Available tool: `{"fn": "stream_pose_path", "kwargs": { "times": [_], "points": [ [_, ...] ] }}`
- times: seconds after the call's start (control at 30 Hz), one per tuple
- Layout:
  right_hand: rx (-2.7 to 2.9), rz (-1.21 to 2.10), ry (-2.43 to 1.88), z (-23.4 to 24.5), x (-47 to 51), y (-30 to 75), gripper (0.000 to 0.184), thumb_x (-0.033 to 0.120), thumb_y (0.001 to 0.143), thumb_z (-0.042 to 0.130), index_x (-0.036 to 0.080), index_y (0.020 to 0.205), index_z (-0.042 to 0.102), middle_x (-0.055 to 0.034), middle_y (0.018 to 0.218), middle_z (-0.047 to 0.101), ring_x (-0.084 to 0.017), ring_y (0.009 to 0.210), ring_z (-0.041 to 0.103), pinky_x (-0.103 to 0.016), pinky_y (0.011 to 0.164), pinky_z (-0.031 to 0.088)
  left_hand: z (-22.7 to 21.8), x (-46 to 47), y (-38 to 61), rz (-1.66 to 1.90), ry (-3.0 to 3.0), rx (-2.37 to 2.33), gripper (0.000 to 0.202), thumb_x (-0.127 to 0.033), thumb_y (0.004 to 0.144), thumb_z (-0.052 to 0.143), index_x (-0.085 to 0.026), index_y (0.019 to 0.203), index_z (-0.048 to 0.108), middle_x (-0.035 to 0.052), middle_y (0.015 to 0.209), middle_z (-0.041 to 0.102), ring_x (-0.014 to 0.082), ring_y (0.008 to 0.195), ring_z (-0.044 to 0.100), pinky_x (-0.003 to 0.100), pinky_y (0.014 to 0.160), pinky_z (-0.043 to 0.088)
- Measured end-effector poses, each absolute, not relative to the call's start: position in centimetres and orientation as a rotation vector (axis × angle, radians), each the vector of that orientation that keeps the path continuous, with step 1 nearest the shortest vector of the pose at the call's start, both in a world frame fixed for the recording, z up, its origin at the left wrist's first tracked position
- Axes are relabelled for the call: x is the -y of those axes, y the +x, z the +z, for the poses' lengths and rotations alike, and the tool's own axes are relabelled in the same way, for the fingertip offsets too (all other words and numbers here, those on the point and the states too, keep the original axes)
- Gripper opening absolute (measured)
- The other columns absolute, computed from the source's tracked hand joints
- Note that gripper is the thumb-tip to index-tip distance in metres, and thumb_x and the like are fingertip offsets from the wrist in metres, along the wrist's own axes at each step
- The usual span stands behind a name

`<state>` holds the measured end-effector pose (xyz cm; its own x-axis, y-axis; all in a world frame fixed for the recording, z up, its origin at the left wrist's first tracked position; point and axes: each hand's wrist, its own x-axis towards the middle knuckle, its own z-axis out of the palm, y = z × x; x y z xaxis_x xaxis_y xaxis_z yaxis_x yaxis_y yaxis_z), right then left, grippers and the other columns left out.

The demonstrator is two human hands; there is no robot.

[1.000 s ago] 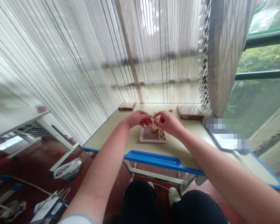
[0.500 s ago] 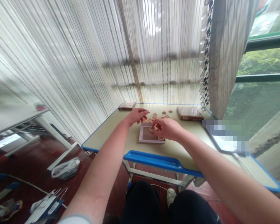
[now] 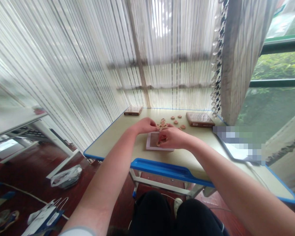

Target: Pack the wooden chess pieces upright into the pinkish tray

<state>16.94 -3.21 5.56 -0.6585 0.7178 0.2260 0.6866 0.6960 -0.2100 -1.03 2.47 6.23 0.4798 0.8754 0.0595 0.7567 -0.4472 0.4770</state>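
A shallow white box tray (image 3: 150, 143) lies on the beige desk (image 3: 118, 137) in front of me. My right hand (image 3: 173, 137) hovers low over the tray with its fingers curled round a round wooden chess piece (image 3: 160, 142). At the tray's far left corner my left hand (image 3: 145, 125) rests with fingers bent, touching a heap of round wooden pieces (image 3: 162, 125); what it holds, if anything, is hidden. More loose pieces (image 3: 176, 122) lie scattered further back.
Two flat brown boxes lie at the back of the desk: one on the left (image 3: 133, 110), one on the right (image 3: 200, 119). Striped curtains hang behind. A blue rail (image 3: 162, 167) edges the desk front. Bags (image 3: 65, 177) lie on the red floor.
My right hand has drawn nearer to me over the tray with a piece. My left hand has shifted from the pile's top to the tray's far left corner. The view tilted slightly.
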Motion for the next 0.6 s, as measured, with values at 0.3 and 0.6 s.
{"fn": "stream_pose_path", "kwargs": {
  "times": [0.3, 0.6],
  "points": [
    [2.688, 0.199, -1.107, 5.9, 3.2, 17.1, 0.018, 0.03, 0.074, 0.055, 0.022, 0.076, 0.071, -0.0039, 0.086, 0.068, -0.02, 0.087, 0.056, -0.035, 0.091, 0.033, 5.6, -3.5, -1.2, 0.463, 2.423, -1.548, 0.029, -0.036, 0.071, 0.053, -0.014, 0.077, 0.071, 0.0055, 0.07, 0.067, 0.0161, 0.067, 0.057, 0.026, 0.057, 0.036],
    [2.666, 0.151, -1.071, 4.4, 2.4, 17.0, 0.016, 0.029, 0.072, 0.058, 0.025, 0.071, 0.073, -0.0023, 0.079, 0.067, -0.02, 0.086, 0.055, -0.034, 0.093, 0.032, 5.2, -4.1, -1.6, 0.445, 2.511, -1.768, 0.029, -0.036, 0.075, 0.052, -0.015, 0.077, 0.071, 0.0093, 0.077, 0.069, 0.0188, 0.071, 0.06, 0.027, 0.063, 0.041]
  ]
}}
